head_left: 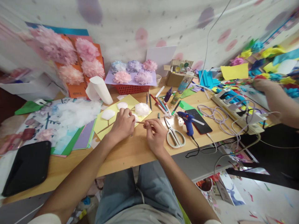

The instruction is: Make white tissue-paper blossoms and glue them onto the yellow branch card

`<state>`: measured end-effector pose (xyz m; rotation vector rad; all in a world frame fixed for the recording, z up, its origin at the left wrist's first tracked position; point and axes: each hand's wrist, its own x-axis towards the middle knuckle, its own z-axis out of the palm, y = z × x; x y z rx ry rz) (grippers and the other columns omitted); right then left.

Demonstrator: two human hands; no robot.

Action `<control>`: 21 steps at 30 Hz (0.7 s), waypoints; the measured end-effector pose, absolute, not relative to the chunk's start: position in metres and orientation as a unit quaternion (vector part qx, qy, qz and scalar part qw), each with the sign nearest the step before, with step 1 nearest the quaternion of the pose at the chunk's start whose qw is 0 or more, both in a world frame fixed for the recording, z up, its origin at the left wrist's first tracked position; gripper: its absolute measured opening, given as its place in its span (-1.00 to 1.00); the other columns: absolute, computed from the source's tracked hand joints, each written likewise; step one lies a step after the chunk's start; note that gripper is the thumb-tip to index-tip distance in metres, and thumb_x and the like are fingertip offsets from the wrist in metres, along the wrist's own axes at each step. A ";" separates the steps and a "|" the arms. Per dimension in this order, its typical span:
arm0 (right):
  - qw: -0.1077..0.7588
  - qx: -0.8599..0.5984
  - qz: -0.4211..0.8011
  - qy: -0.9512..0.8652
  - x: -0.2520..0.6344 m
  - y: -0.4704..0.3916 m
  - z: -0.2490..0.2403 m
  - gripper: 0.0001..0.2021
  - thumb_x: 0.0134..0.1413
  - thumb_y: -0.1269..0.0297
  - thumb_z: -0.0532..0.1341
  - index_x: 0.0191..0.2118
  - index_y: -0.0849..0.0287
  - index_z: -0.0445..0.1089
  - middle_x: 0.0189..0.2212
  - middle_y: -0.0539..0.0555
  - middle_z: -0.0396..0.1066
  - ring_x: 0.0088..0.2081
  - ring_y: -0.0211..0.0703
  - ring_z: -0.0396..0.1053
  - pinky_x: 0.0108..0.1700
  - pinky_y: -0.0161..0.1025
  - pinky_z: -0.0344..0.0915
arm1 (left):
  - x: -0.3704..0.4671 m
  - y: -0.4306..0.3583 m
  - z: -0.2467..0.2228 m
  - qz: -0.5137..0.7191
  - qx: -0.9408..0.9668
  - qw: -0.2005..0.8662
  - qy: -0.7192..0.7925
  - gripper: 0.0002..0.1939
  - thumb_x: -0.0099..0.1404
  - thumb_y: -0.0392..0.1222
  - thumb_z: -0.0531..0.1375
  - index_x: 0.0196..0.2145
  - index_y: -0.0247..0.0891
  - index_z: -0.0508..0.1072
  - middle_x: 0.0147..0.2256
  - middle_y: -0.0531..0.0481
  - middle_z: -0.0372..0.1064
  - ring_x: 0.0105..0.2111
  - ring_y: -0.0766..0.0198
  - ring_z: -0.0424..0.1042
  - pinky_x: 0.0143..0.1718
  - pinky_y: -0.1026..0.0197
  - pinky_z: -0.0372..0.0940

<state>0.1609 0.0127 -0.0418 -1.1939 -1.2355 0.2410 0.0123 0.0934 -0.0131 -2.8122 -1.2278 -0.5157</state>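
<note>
The thin brown strip (141,123) is pinched between the right hand's (156,134) fingertips, at the yellow card's (100,123) lower right corner. The left hand (123,123) is curled over the card beside a white puff (135,117); whether it grips anything, I cannot tell. Scissors (173,134) and a blue glue gun (188,122) lie to the right, near a black phone (201,122).
</note>
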 end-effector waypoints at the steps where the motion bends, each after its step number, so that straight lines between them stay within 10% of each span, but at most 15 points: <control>1: 0.646 -0.527 0.106 -0.542 0.161 0.013 -0.041 -0.84 0.31 0.33 0.17 -0.29 0.14 0.48 -0.34 0.06 0.46 -0.37 -0.25 0.46 -0.38 -0.32 0.46 | 0.011 0.093 -0.013 -0.170 -0.903 0.012 -0.394 -0.76 0.37 -0.26 0.08 -0.33 -0.31 0.55 -0.15 -0.29 0.28 -0.07 -0.11 0.18 -0.06 -0.13 0.25; 21: 0.640 -0.547 0.127 -0.525 0.164 0.014 -0.041 -0.77 0.33 0.28 0.15 -0.37 0.13 0.45 -0.36 0.04 0.48 -0.35 -0.23 0.45 -0.37 -0.30 0.42 | -0.020 0.106 -0.028 -0.160 -0.859 -0.111 -0.473 -0.58 0.33 -0.34 -0.05 0.04 -0.36 0.44 -0.05 -0.26 0.49 0.01 -0.03 0.42 0.05 -0.02 0.32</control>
